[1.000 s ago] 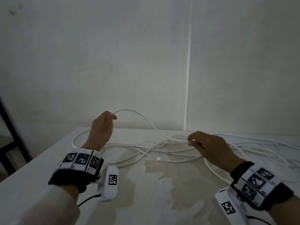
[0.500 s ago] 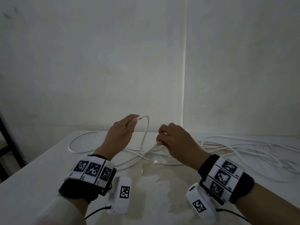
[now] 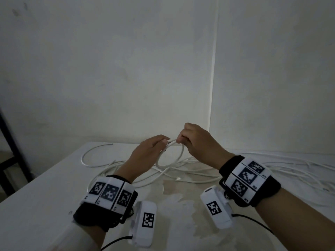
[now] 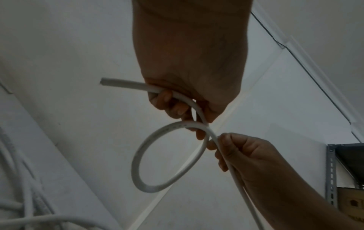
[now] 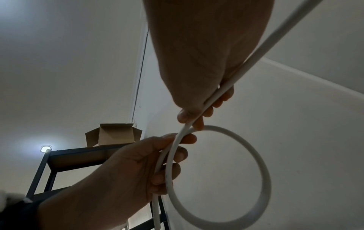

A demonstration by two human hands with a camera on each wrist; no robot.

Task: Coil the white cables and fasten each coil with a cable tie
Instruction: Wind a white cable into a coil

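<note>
A white cable forms one small loop point(image 3: 181, 156) hanging between my hands above the table. My left hand point(image 3: 163, 142) grips the cable near its cut end point(image 4: 122, 84), with the fingers curled round it. Just to its right, my right hand point(image 3: 181, 140) pinches the same cable where the loop crosses itself. The left wrist view shows the loop point(image 4: 141, 163) below both hands, and the right wrist view shows the loop point(image 5: 256, 171) with the left hand point(image 5: 163, 155) holding two strands. More white cables point(image 3: 272, 169) lie tangled on the table. No cable tie is in view.
The white table point(image 3: 45, 196) has a stained patch point(image 3: 181, 205) near the front middle. One loose cable point(image 3: 85, 161) curves at the back left. A black metal shelf frame point(image 3: 10, 142) stands left of the table, with an open cardboard box point(image 5: 114, 135) on top. Walls close off the back.
My right hand has moved left and up from the table with the cable to meet my left hand. The long arc of cable has become a small loop between them.
</note>
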